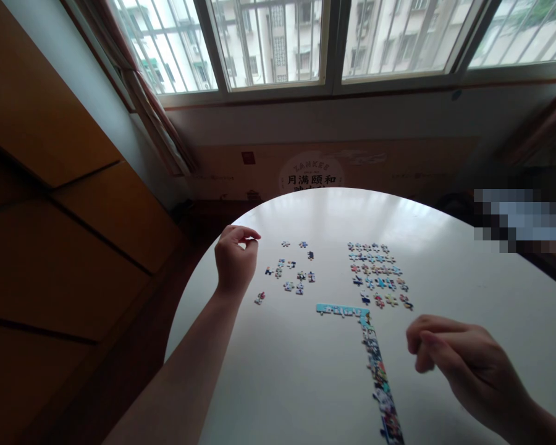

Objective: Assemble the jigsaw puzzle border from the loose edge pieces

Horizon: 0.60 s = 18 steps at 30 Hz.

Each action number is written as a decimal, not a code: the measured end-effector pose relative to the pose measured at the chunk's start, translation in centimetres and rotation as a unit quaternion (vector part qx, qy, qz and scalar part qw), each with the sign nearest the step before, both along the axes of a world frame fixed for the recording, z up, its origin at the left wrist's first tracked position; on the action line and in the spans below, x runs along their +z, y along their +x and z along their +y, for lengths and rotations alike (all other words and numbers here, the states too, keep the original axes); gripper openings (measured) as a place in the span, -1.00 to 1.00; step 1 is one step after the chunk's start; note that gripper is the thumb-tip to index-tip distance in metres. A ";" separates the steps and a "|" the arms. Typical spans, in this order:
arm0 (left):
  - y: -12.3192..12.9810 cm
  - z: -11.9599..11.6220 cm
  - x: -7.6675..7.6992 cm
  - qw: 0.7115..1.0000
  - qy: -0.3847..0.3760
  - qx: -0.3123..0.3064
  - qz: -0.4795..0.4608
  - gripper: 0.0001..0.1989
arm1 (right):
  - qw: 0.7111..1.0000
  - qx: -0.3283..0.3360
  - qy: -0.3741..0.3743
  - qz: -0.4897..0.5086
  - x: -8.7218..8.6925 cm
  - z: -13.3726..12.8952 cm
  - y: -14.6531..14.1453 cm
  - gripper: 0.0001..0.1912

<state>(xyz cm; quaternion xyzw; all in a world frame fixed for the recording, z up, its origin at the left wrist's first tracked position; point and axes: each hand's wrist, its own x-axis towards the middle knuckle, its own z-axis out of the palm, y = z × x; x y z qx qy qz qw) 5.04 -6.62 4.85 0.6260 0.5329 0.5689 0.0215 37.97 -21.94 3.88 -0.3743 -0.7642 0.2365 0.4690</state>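
Note:
My left hand (236, 258) is over the left side of the white round table (278, 371), thumb and index finger curled together in a pinch. Whatever may be between its fingertips is too small or hidden to tell. To its right lie several loose jigsaw puzzle pieces (301, 276), and one pair of joined pieces (259, 298) sits below it. My right hand (463, 355) hovers at the right with fingers curled closed; their inside is hidden. Left of it runs an L-shaped joined puzzle edge (375, 364), its short light-blue arm (340, 309) pointing left.
Puzzle pieces in rows (375, 269) lie right of the table's middle. Beyond the far table edge, a printed panel (375, 167) stands beneath the barred windows (278, 43). Wooden cabinet doors (50, 247) are on the left, and a curtain (141, 93) hangs beside the window.

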 end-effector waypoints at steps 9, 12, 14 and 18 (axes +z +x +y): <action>0.6 -0.3 -0.2 1.000 -0.023 -0.016 0.016 -0.78 | 1.000 0.000 0.006 0.013 0.2 0.0 -0.2 -0.52; 1.1 -0.6 -0.3 0.998 -0.026 -0.022 0.054 -0.73 | 1.000 -0.002 0.007 0.014 0.2 0.0 -0.2 -0.51; 1.3 -0.7 -0.3 0.997 -0.030 -0.028 0.070 -0.71 | 1.000 -0.001 0.008 0.014 0.0 0.0 -0.1 -0.52; 1.3 -0.8 -0.4 0.996 -0.030 -0.033 0.077 -0.70 | 1.000 0.005 0.007 0.017 -0.4 0.2 0.1 -0.52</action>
